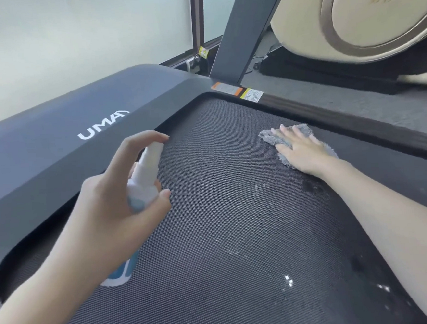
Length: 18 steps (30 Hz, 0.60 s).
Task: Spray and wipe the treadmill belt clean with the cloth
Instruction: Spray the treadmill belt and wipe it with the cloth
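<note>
Head view. Pale frosted wall (57, 46) at the back, dark window frame (197, 22) beside it, beige round-sided machine (362, 17) at upper right on grey floor (343, 105). In front, a dark treadmill: motor cover (65, 137) with white lettering across the far left, slanted upright (245, 26) rising from its corner, warning stickers (252, 95) at the foot of the upright, side rail (357, 122) along the right.

Treadmill belt (214, 251) filling most of the lower frame, textured black. Left hand (108, 206) wrapped round a white spray bottle (145, 174) with a blue label, forefinger hooked over the nozzle top, nozzle aimed at the far end of the belt near the cover. No mist visible. Right hand (303, 152) spread flat, fingers straight, pressing a grey fluffy cloth (266, 135) onto the belt at its far right side, just beside the rail.

Progress, judged: about midway. Dark wet patch (311, 187) just beside the right wrist and bright droplets (288, 282) nearer the camera, so right half sprayed but not yet wiped dry. Left and centre of belt looking dry and unmarked; cannot tell whether wiped or untouched. Likely left to do: spray the far-left strip, sweep the cloth across the droplets and the rest of the belt. Near end of belt out of frame, state unknown.
</note>
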Available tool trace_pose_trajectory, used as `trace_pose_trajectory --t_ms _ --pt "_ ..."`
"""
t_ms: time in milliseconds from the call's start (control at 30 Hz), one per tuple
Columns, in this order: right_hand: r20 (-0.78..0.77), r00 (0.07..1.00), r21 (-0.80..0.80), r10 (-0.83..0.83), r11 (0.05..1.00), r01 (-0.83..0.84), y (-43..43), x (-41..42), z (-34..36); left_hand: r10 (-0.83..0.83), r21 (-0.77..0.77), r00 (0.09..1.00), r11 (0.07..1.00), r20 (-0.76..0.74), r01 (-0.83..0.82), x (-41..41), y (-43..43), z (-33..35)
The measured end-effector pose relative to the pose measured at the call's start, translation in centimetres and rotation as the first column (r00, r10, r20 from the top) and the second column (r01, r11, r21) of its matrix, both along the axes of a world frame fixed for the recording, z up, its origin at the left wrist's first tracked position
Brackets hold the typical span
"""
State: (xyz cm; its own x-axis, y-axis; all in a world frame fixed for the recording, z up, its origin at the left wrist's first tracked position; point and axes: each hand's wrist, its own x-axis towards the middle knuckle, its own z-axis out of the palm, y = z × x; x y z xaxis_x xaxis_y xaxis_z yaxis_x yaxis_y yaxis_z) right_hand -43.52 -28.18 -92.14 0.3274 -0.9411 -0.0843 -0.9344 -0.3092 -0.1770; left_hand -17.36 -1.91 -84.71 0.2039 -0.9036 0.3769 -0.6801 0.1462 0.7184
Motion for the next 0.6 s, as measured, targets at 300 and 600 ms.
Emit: trace_pose_trajectory --t_ms 300,600 --pt "0.032 0.972 -0.032 0.235 0.972 -0.234 10.6 3.6 0.2 -0.059 0.042 0.998 0.997 0.010 0.058 0.4 1.3 0.9" --pt "-0.004 0.833 -0.031 0.553 0.833 -0.553 22.7 7.3 0.3 -0.131 0.041 0.991 0.991 0.017 0.131 -0.3 1.8 1.5"
